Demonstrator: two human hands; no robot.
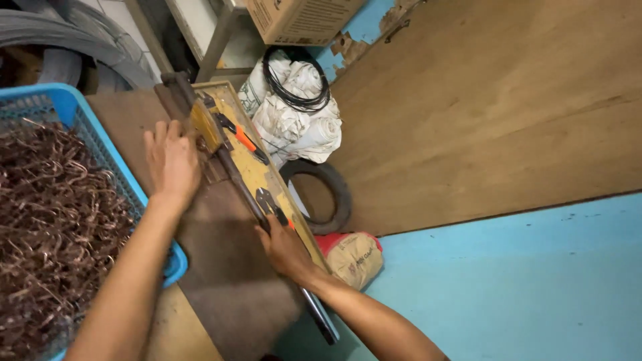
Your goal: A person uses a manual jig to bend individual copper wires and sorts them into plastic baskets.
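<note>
A yellow wooden jig board [251,167] with black clamps and an orange-handled toggle lies along the edge of a brown bench [227,267]. A long dark metal lever bar [234,179] runs down the board toward me. My right hand [284,251] is closed around this bar near its middle. My left hand [172,160] lies flat, fingers together, on the bench beside the far end of the jig, pressing near a dark metal part. A blue plastic basket [73,113] full of bent brown wire pieces [53,220] stands at my left.
Below the bench edge stand a white sack with a coil of black wire [294,87], a small black tyre [334,194] and a tan and red sack [351,257]. A large plywood sheet [495,113] leans on the blue wall. A cardboard box [301,20] sits above.
</note>
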